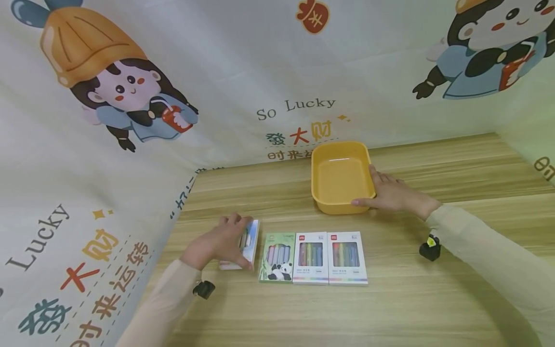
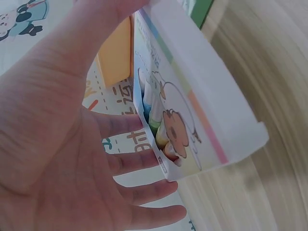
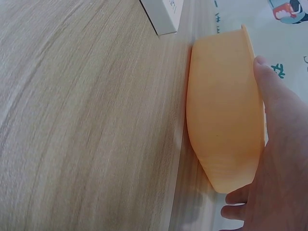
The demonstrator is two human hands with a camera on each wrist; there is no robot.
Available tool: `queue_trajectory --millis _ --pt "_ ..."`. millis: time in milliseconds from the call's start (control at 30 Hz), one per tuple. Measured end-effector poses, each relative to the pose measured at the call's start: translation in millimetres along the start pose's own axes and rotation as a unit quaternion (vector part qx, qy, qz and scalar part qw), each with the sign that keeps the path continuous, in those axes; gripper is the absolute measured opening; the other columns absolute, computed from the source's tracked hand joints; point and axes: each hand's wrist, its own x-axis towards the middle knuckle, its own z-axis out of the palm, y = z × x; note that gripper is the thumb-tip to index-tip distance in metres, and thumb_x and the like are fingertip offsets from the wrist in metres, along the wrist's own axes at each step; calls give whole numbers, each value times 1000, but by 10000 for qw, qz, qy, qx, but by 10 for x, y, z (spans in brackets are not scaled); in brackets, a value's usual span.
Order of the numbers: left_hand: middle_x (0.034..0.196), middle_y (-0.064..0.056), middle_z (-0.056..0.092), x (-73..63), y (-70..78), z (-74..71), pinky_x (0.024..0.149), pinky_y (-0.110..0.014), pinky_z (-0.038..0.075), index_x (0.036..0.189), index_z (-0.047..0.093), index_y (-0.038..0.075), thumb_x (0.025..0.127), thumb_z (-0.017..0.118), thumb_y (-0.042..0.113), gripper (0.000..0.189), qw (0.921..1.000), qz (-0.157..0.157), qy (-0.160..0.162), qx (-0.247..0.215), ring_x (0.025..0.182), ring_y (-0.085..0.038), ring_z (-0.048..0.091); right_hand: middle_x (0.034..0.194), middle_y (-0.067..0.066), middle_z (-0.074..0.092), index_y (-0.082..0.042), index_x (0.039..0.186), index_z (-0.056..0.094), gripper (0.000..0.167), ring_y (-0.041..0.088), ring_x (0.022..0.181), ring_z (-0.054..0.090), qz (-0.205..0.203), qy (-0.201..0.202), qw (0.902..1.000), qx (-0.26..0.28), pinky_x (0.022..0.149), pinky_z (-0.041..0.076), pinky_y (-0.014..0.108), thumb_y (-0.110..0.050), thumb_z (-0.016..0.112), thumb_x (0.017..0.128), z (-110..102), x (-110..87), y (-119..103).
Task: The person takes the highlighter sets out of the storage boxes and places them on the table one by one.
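My left hand (image 1: 218, 242) grips a white box of coloured pens (image 1: 249, 246) at the left end of a row, thumb on the near edge and fingers over the far edge. In the left wrist view this box (image 2: 178, 101) shows a striped border, a cartoon animal and pens through its window. My right hand (image 1: 392, 193) holds the right side of a yellow plastic bin (image 1: 340, 209), thumb at its front rim. The right wrist view shows the bin's outer wall (image 3: 224, 110) beside the hand (image 3: 284, 154). Nothing lies inside the bin.
Right of the held box lie a green panda box (image 1: 277, 274) and two white pen boxes, one in the middle (image 1: 310, 274) and one at the right (image 1: 348, 274), side by side on the wooden table (image 1: 277, 313). A printed cloth (image 1: 234, 58) borders the table's back and left.
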Motion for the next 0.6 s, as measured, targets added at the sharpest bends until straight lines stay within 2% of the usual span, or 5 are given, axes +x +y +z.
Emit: queue_trajectory --millis 300,600 --pt "147 -26 37 -44 8 71 100 -67 48 154 29 8 53 93 51 127 10000 -31 -2 -38 134 -50 36 161 33 13 5 155 -9 123 55 147 16 -20 2 10000 3 116 16 74 -81 43 85 0 -5 3" --pt "151 -24 33 -61 9 159 100 -65 48 156 26 9 55 93 51 128 9996 -85 -155 -221 138 -49 30 161 32 11 4 155 -11 121 55 147 15 -44 -51 10000 -14 116 16 74 -80 43 86 -11 -16 1"
